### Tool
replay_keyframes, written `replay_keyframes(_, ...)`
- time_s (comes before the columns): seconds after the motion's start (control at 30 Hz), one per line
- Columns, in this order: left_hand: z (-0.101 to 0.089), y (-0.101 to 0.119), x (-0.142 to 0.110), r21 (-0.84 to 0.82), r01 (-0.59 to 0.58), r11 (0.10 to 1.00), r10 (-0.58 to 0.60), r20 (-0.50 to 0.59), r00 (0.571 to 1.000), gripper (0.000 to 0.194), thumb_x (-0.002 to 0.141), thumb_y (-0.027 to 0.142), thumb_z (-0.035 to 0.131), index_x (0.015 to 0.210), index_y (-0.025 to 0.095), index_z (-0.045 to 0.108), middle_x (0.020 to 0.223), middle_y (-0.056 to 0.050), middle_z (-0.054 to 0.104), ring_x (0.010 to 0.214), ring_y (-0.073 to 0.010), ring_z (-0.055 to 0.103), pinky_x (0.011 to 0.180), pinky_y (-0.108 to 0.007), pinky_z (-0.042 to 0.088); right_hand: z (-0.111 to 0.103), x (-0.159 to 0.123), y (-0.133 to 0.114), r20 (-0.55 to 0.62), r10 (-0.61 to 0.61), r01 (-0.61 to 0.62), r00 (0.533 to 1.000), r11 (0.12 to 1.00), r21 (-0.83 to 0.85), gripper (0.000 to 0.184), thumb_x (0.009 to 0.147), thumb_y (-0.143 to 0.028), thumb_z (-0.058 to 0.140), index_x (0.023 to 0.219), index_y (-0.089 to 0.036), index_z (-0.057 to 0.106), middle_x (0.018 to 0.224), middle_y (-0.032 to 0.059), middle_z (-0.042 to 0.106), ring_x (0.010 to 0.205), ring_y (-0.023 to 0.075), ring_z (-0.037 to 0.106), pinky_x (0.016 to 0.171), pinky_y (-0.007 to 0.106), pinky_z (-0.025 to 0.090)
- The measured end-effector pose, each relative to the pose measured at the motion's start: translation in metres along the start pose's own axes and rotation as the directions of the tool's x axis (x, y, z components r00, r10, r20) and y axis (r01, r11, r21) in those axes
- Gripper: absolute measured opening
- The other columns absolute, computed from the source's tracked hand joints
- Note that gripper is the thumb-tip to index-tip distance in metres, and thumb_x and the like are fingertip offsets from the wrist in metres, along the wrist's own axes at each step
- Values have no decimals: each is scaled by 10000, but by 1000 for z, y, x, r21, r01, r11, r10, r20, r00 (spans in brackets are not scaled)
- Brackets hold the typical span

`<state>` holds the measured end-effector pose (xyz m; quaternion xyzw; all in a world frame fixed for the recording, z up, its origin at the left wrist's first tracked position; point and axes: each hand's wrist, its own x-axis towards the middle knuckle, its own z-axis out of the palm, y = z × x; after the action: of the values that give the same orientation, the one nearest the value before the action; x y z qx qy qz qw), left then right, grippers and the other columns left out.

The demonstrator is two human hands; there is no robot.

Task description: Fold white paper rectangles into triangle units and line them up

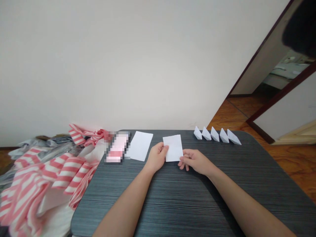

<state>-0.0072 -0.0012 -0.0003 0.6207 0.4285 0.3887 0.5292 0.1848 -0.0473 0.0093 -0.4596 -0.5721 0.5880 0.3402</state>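
A small white sheet of paper [173,147], nearly square, is held up between my two hands above the dark table. My left hand [156,156] pinches its left edge, thumb on top. At the lower right corner, my right hand [194,160] grips the paper between thumb and fingers, with the other fingers loosely spread below. To the left lies a larger stack or sheet of white paper [140,145] flat on the table. Several folded white paper boats [214,134] stand in a row at the back right.
The dark wood-grain table [172,204] has rounded corners and meets a pale wall [148,65]. A pixelated flat item [117,147] lies at its left back. Red-and-white striped cloth [49,174] is heaped beside the left edge. A doorway and wooden floor [247,108] are at right.
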Motion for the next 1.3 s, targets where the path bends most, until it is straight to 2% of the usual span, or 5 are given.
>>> replay_keyframes(0.27,1,4,0,-7,11,1000,-11,11,1000,312,834,395,466,880,116,597,747,-43,617,610,-121,522,530,-210,381,-2,-1,1,25,2,-2,1000,1000,-2,204,836,-323,521,859,-123,556,785,94,673,676,187,656,478,239,464)
replay_keyframes(0.57,0,9,-2,69,-31,997,21,141,990,299,843,378,453,898,127,605,806,-52,639,671,-143,551,580,-232,406,-9,-6,-6,-95,-94,86,991,993,-86,210,864,-330,471,871,-152,581,643,-4,580,510,108,557,497,235,454)
replay_keyframes(0.8,1,13,-3,28,-57,998,53,152,987,284,846,357,452,971,140,588,832,-47,629,696,-138,551,606,-232,418,-8,-2,4,-148,-107,106,983,994,-11,284,847,-308,487,1092,-171,533,585,-26,571,454,112,529,452,237,428)
replay_keyframes(1.07,-3,17,-6,-107,23,994,1,222,975,236,842,291,411,914,161,595,630,-7,549,518,-105,514,504,-216,412,-10,-3,5,-239,-80,74,968,997,-33,241,821,-281,476,940,-175,657,625,10,610,509,129,546,508,260,440)
replay_keyframes(1.3,0,13,-5,-103,43,994,-21,205,979,283,803,366,515,1001,164,536,678,-2,561,472,-83,512,418,-185,400,-10,-4,4,-234,-129,92,964,982,-163,282,825,-262,472,1005,-176,671,613,10,615,563,141,565,577,272,446)
